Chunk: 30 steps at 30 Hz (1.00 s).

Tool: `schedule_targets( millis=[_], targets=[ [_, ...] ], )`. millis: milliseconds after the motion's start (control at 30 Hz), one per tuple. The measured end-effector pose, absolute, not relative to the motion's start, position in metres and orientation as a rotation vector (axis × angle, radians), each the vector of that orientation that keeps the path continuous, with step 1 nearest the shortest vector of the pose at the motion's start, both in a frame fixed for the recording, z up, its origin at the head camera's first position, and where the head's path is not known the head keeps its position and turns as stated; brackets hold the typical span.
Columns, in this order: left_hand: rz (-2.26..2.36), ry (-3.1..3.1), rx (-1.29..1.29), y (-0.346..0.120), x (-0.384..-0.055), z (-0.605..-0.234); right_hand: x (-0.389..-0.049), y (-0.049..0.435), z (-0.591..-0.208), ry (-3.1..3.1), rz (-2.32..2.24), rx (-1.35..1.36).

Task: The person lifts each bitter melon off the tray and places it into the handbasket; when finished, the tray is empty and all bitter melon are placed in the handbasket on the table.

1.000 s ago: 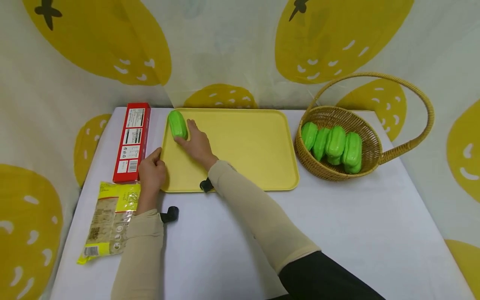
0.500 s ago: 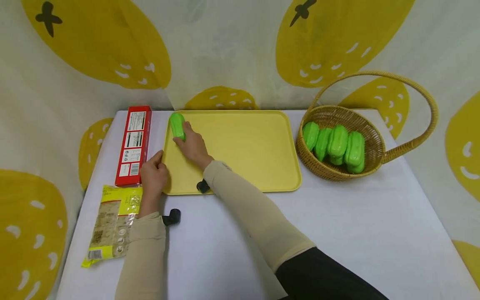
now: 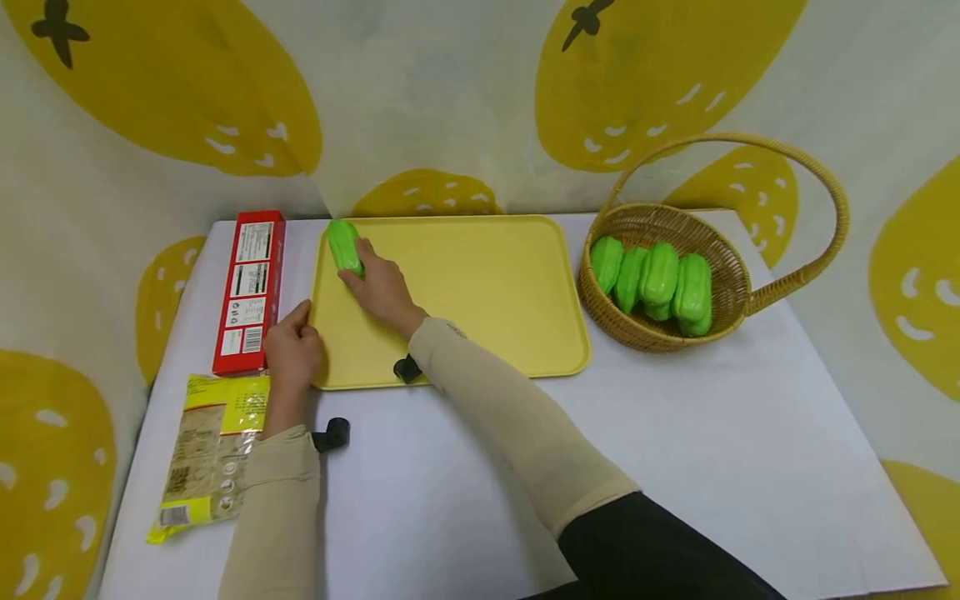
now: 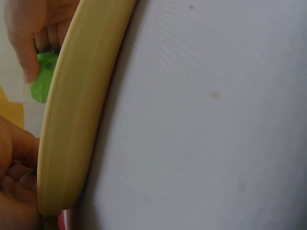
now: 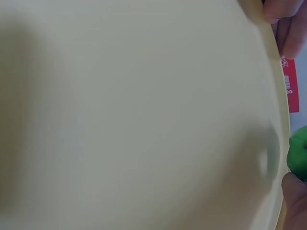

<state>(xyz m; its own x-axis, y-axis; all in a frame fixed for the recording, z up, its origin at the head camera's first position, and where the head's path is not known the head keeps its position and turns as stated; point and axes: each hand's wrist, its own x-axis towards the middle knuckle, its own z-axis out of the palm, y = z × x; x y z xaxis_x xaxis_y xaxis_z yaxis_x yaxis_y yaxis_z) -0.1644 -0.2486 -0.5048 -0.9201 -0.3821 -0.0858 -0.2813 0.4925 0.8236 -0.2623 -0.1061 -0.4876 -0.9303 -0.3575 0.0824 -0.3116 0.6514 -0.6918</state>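
A glossy bright-green oblong block [image 3: 344, 246] with rounded ridges is at the far left corner of the yellow tray [image 3: 480, 283]. My right hand [image 3: 386, 292] grips its near end between thumb and fingers. In the left wrist view, the green block [image 4: 44, 79] shows above the tray's rim, below the right hand's fingers. My left hand [image 3: 292, 346] is at the tray's left edge, its fingers curled at the rim; the right wrist view shows those fingers [image 5: 283, 10] right over the edge. Part of the green block is hidden by the right hand.
Left of the tray lies a red box [image 3: 249, 292] with white labels, and nearer a yellow-and-clear food packet [image 3: 210, 450]. A wicker basket [image 3: 637, 333] with a tall handle stands at the right, holding several similar green blocks [image 3: 660, 275]. A patterned curtain [image 3: 450, 100] hangs behind.
My right hand, at first resting open beside the green block, has wrapped its thumb and fingers round it. The left hand stays at the tray's edge. The head view has shifted slightly.
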Motion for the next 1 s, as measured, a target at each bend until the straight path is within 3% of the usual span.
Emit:
schedule_targets(
  millis=[567,1000],
  targets=[
    [-1.448,-2.661,0.604,-0.248,-0.165,-0.502,-0.250,-0.080,-0.467,2.796,-1.129,-0.605],
    [-1.439,-2.652,0.600,-0.251,-0.163,-0.505,-0.223,-0.042,-0.440,2.667,-1.384,-0.662]
  ],
)
